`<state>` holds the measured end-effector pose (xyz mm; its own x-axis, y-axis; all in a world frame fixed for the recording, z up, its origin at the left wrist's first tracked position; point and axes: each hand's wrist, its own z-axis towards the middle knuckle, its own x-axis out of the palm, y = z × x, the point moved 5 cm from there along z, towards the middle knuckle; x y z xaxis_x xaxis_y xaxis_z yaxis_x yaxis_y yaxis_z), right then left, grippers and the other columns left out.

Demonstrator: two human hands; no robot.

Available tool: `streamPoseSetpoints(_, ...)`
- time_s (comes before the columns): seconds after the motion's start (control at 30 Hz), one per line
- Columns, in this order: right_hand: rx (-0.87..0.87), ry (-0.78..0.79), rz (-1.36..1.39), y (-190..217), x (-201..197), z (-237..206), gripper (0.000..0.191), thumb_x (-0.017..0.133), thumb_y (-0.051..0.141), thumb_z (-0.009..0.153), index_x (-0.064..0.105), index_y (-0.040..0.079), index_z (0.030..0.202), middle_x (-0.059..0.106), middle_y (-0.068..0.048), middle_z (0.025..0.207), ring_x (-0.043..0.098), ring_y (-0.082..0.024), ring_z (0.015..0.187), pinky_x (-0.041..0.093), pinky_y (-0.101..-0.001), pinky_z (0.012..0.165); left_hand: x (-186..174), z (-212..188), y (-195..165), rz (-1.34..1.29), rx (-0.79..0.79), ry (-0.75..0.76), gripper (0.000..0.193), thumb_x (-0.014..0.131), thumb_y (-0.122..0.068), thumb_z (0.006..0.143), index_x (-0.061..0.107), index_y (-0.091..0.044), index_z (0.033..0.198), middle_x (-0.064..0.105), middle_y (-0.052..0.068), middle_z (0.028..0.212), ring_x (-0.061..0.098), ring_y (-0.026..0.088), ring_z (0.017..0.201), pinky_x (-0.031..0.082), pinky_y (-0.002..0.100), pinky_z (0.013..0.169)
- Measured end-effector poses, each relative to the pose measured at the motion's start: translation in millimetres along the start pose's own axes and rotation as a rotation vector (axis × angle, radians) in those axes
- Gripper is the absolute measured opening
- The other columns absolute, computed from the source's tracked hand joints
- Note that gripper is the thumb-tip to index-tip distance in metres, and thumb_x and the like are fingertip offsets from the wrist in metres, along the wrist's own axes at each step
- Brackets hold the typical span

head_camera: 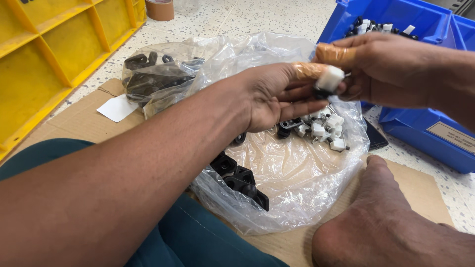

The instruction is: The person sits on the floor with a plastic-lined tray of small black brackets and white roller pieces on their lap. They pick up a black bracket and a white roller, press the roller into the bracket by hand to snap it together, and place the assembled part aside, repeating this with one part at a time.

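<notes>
white plastic, a small clip, is pinched with a black piece between the taped fingertips of the left hand and the right hand, both closed on the pair above the clear bag. some joined pieces are seen in the blue bin. many loose white clips and black parts are left in the bag, so the work is judged far from finished.

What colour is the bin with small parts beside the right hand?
Blue bin, seen clearly in the head view, behind the right hand.
</notes>
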<state>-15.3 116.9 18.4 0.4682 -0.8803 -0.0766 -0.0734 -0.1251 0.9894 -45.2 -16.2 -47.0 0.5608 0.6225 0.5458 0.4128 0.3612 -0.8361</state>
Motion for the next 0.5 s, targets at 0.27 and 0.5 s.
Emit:
streamPoseSetpoints(0.27, 0.078, -0.779, 0.271, -35.2, 1.5, -13.9, 0.021, 0.054, 0.014, 0.106, 0.061, -0.001, 0.119, 0.063, -0.005, 0.102, 0.064, -0.007, 0.085, 0.055, -0.0156, 0.082, 7.6, -13.0, 1.9, -0.083, 0.11, -0.258, 0.033, 0.071, -0.02, 0.096, 0.062, 0.002, 0.119, 0.068, 0.014, 0.104, 0.07, 0.018, 0.081, 0.064, 0.021, 0.066)
streamPoseSetpoints(0.5, -0.02, -0.711, 0.087, -32.8, 20.2, -19.4, 0.03, 0.064, 0.029, 0.108, 0.068, 0.003, 0.122, 0.065, -0.003, 0.098, 0.06, -0.01, 0.082, 0.052, -0.0278, 0.077, 3.1, -18.1, 5.4, 0.134, 0.135, -0.465, 0.033, 0.069, -0.004, 0.086, 0.063, -0.006, 0.119, 0.067, 0.007, 0.095, 0.066, 0.013, 0.076, 0.06, 0.021, 0.065)
